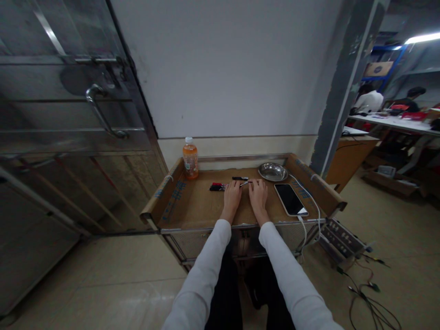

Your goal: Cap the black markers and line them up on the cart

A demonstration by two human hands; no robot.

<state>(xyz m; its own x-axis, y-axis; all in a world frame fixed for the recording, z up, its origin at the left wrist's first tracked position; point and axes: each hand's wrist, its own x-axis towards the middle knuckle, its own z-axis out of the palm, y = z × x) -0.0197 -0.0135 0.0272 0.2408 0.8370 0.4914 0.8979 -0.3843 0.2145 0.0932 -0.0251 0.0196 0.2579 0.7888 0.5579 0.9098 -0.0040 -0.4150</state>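
Observation:
My left hand (233, 196) and my right hand (258, 192) are side by side, low over the cardboard-lined cart top (202, 206). A thin, light pen (245, 183) spans the gap between them, its ends in my closed fingers. Just left of my left hand, several dark and red pens (217, 186) lie in a small bunch. Beyond my fingertips rests a separate black-and-white pen (239, 178). How my fingertips grip the thin pen is largely hidden by the backs of my hands.
An orange drink bottle (190, 158) stands at the back left. At the right are a round metal dish (272, 172) and a phone (290, 200) with a white cable (314, 201). Raised cardboard sides edge the cart. Cables (369, 298) lie on the floor; people sit far right.

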